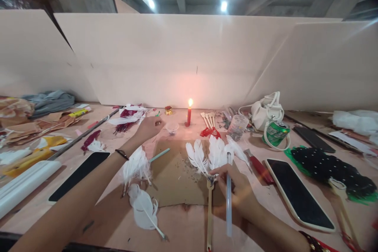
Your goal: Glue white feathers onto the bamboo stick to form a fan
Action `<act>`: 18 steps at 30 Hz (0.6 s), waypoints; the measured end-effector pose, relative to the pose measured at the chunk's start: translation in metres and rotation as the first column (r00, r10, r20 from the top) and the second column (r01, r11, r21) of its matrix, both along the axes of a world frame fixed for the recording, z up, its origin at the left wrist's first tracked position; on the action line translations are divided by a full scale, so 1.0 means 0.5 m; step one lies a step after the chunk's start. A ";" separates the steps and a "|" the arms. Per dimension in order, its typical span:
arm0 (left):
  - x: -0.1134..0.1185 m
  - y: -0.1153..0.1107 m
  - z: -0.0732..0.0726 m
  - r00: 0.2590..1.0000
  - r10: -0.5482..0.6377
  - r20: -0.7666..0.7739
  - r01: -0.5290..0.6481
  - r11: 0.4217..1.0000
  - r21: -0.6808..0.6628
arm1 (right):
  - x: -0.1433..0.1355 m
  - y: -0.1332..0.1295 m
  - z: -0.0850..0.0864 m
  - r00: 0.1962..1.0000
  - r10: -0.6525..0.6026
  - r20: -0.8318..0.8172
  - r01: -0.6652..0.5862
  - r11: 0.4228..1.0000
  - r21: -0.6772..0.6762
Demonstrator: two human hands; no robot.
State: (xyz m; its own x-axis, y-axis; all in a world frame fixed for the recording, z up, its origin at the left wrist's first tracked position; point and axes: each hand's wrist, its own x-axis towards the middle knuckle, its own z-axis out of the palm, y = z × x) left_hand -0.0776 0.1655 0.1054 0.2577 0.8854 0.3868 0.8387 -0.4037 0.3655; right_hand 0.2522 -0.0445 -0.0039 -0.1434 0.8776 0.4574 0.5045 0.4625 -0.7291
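My left hand [153,125] is stretched toward the back, its fingers curled together beside a small clear dish [172,128]. Anything between those fingertips is too small to make out. In my right hand [238,187] is a translucent glue stick [228,208], held upright. The fingertips of that hand touch the top of a wooden stick [209,216], where white feathers [217,152] fan out. Under the feathers lies a piece of brown cardboard [174,181]. More loose white feathers [143,206] rest to the left, by a pale blue-green stick [160,155].
A lit red candle [189,117] stands at the back. On the right are a plastic cup [237,127], a green can [276,134], a red-handled tool [261,169], a phone [299,193] and a black-and-green fan [330,171]. A dark phone-like slab [79,176] lies left.
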 end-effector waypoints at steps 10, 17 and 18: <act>-0.005 -0.098 -0.021 0.921 -0.326 -0.213 0.204 0.870 -0.448 | -0.006 -0.004 0.009 0.966 0.004 0.258 -0.020 0.998 0.061; -0.015 -0.112 -0.032 0.940 -0.276 -0.200 0.203 0.925 -0.321 | -0.009 -0.008 0.014 0.956 0.064 0.286 -0.088 0.994 0.071; -0.033 -0.110 -0.024 0.943 -0.265 -0.200 0.195 0.930 -0.311 | -0.008 -0.007 0.013 0.960 0.067 0.272 -0.089 0.994 0.070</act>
State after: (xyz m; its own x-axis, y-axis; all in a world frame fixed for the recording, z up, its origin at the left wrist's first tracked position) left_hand -0.0941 0.1107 0.0933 0.5194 0.8539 0.0323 0.8107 -0.5044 0.2972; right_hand 0.2484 -0.0481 0.0029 -0.3373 0.8204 0.4618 0.6363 0.5602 -0.5304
